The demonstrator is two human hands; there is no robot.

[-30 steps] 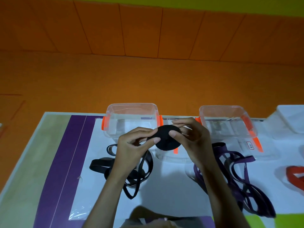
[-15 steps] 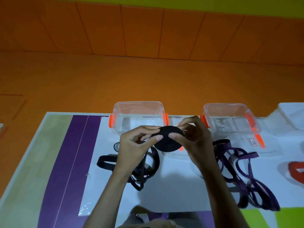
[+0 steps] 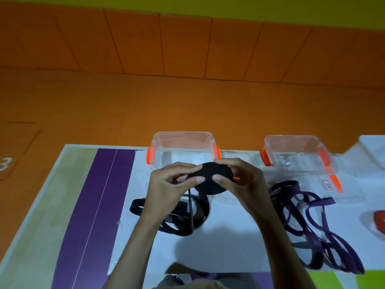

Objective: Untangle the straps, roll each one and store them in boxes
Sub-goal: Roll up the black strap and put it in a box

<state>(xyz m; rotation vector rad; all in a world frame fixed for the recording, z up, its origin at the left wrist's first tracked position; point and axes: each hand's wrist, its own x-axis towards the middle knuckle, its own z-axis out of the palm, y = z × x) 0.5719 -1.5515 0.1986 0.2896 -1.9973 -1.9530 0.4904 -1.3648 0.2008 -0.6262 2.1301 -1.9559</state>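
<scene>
Two hands hold a black roll (image 3: 218, 176) up over the bench (image 3: 218, 249). The left hand (image 3: 168, 186) pinches the left side of the roll, with its thumb in front and its fingers (image 3: 185, 166) curled over the top. The right hand (image 3: 245, 180) pinches the right side of the roll the same way.

The black strap (image 3: 183, 228) hangs down from the roll and ends in a messy pile on the bench, just below the roll and a bit to the left.

The left box (image 3: 183, 140) is clear with orange clips and stands right behind the roll. The right box (image 3: 295, 147) stands behind the roll and off to the right. The purple straps (image 3: 312, 230) lie in a tangle to the right of the roll and lower down. A red strap (image 3: 379, 221) peeks in far to the right of the roll.
</scene>
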